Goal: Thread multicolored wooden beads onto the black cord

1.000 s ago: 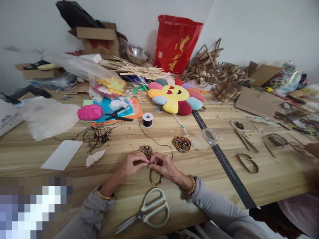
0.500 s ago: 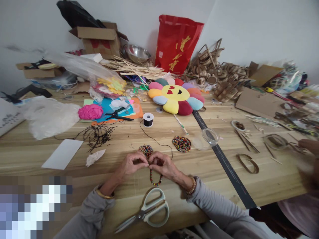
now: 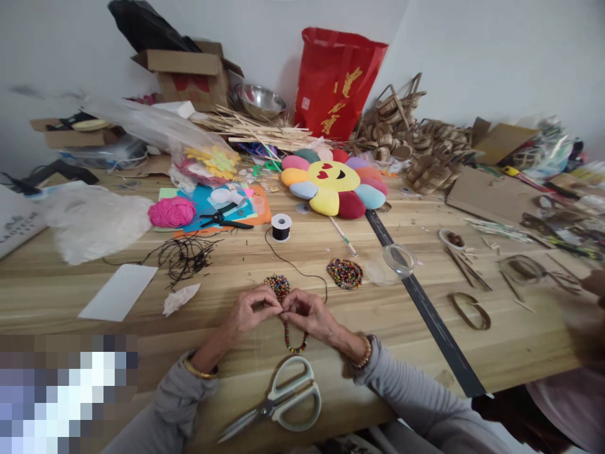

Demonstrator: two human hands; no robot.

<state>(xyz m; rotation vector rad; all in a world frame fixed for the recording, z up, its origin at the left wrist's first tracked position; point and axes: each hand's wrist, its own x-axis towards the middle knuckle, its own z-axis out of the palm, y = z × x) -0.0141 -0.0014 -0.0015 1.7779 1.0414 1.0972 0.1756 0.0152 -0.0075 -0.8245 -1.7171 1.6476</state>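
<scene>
My left hand (image 3: 253, 310) and my right hand (image 3: 307, 312) meet with pinched fingertips over a string of small multicoloured beads (image 3: 296, 349). One loop of it hangs toward me and a bunch lies just beyond my fingers. The exact spot between the fingertips is too small to make out. To the right lies a coiled bead string (image 3: 345, 273). Black cord runs across the table from a white spool (image 3: 281, 227) beyond my hands. Scissors with pale handles (image 3: 297, 396) lie close in front of me, blades to the left.
A white card (image 3: 118, 292), a tangle of black cord (image 3: 182, 257) and pink yarn (image 3: 171, 213) lie at left. A flower cushion (image 3: 334, 183) sits behind. A black strip (image 3: 437, 328) crosses the right side, under a clear round dish (image 3: 398, 260). Another person's hand (image 3: 593, 284) is at far right.
My hands stay almost still, pinched over the beads. At the far right, the other person's hand has shifted a little to the right.
</scene>
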